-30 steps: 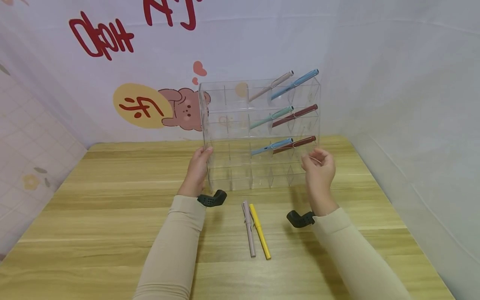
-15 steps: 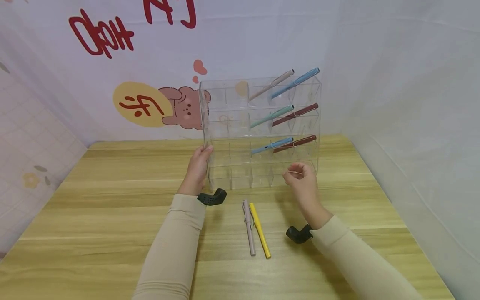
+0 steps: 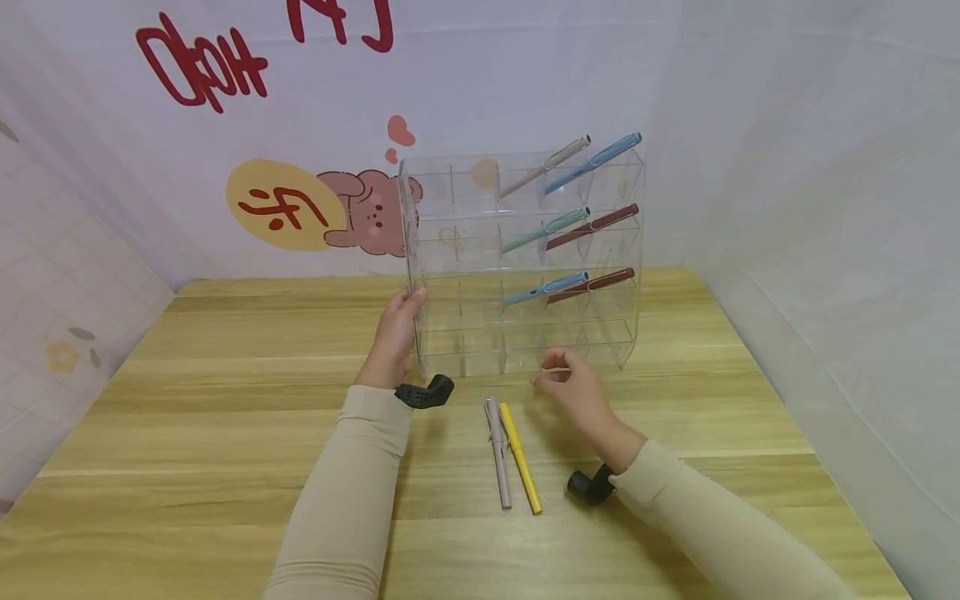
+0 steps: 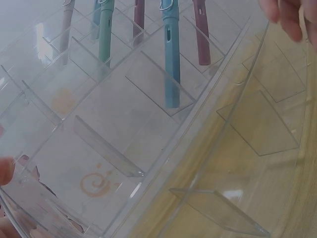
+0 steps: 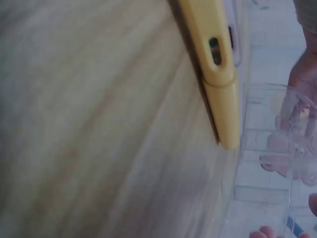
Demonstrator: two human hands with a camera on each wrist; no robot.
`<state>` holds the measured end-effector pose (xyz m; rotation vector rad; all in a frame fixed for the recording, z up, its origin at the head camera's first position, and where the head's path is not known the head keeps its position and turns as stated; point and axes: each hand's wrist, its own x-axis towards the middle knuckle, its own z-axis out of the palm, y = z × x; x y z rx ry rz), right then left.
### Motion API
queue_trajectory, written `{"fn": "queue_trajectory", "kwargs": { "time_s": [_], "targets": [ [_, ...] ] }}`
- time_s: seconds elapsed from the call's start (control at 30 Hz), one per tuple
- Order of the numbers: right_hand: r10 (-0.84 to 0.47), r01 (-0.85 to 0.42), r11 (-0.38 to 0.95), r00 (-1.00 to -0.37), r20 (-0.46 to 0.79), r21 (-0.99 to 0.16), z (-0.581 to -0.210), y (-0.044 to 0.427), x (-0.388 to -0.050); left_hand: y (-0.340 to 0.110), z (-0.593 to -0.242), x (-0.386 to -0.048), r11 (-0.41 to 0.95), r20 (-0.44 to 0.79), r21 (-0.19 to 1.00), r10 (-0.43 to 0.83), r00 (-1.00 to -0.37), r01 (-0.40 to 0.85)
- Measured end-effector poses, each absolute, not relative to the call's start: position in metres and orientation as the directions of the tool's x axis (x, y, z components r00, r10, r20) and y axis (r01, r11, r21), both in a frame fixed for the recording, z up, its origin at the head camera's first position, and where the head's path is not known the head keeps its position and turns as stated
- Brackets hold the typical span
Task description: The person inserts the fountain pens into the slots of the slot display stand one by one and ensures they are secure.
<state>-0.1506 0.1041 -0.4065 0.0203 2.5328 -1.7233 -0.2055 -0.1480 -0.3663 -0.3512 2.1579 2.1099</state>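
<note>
A clear acrylic pen rack (image 3: 465, 271) stands upright at the back of the table. My left hand (image 3: 393, 337) holds its left side, thumb in front and fingers behind. My right hand (image 3: 577, 392) is before the bottom shelf, fingers loosely bent towards the thumb, with nothing seen in them. On the table between the forearms lie a yellow pen (image 3: 521, 458) and a lilac pen (image 3: 498, 454), side by side. Tilted in the rack's right half are a beige pen (image 3: 546, 167), a teal pen (image 3: 547, 229), blue pens (image 3: 546, 288) and dark red pens (image 3: 592, 227).
Behind the rack hangs a white cloth (image 3: 525, 75) printed with a bear and red lettering. The wooden table (image 3: 187, 467) reaches a white cloth on the right as well. Black wrist cameras (image 3: 426, 392) sit at both cuffs.
My right hand has come away from the rack's lower right side, moving left and down towards the two loose pens. My left hand stays on the rack.
</note>
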Motion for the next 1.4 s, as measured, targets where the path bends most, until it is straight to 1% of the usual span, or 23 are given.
{"fn": "queue_trajectory", "kwargs": {
  "time_s": [0.23,0.33,0.5,0.7,1.03,1.23,1.4],
  "targets": [
    [-0.172,0.052,0.399,-0.976,-0.130,-0.916,-0.411,0.097,-0.146,-0.148,-0.368,-0.207,0.003,-0.230,0.973,-0.089,-0.969,-0.231],
    [-0.214,0.047,0.449,-0.964,-0.159,-0.892,-0.412,0.093,-0.146,-0.148,-0.368,-0.207,0.004,-0.230,0.973,-0.089,-0.969,-0.231],
    [-0.257,0.004,0.560,-0.950,-0.179,-0.829,-0.412,0.087,-0.145,-0.148,-0.367,-0.206,-0.002,-0.226,0.974,-0.089,-0.970,-0.227],
    [-0.309,-0.051,0.621,-0.933,-0.185,-0.782,-0.410,0.082,-0.144,-0.148,-0.367,-0.207,-0.008,-0.239,0.971,-0.090,-0.967,-0.240],
    [-0.353,-0.089,0.687,-0.908,-0.225,-0.721,-0.411,0.076,-0.146,-0.148,-0.367,-0.206,0.005,-0.244,0.969,-0.091,-0.965,-0.245],
    [-0.361,-0.110,0.722,-0.902,-0.236,-0.684,-0.409,0.073,-0.146,-0.148,-0.368,-0.207,-0.006,-0.236,0.972,-0.086,-0.968,-0.237],
    [-0.364,-0.111,0.757,-0.890,-0.275,-0.643,-0.405,0.071,-0.147,-0.148,-0.368,-0.207,-0.002,-0.243,0.970,-0.086,-0.966,-0.244]
  ]
}}
